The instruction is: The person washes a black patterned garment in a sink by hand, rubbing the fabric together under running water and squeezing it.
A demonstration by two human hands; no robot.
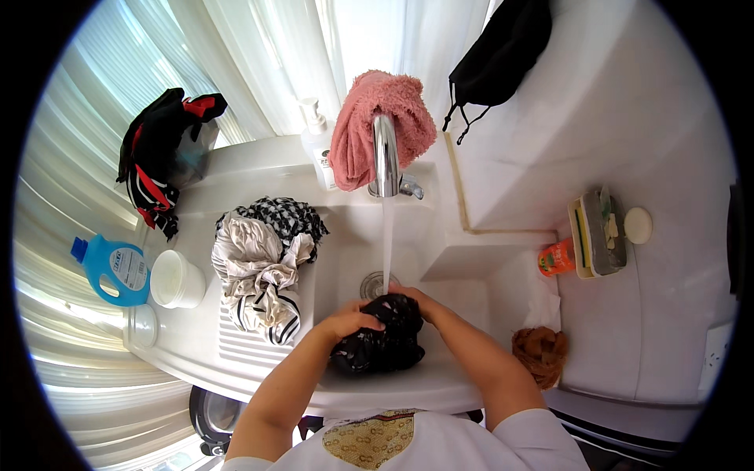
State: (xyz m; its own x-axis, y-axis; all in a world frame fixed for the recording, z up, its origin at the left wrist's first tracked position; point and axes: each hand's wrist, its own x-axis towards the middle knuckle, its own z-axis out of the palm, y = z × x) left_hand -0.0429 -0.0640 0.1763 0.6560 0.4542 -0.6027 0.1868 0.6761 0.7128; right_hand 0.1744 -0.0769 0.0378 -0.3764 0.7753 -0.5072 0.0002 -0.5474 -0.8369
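Observation:
Both my hands grip a bunched black cloth with small light marks (382,339) in the white sink basin (455,302). My left hand (355,319) is closed on its left side, thumb on top. At its far right side, my right hand (415,301) is curled round the cloth, with the fingers partly hidden. Water runs from the chrome faucet (386,157) in a stream that comes down at the cloth's far edge, by the drain (378,284). A pink towel (353,133) is draped over the faucet.
Left of the basin, crumpled white clothing (255,263) and a black-and-white patterned cloth (294,220) lie on the ribbed washboard (243,345). Beyond are a white tub (177,279), a blue detergent jug (118,271) and a pump bottle (317,145). A brown cloth (539,355) lies at right.

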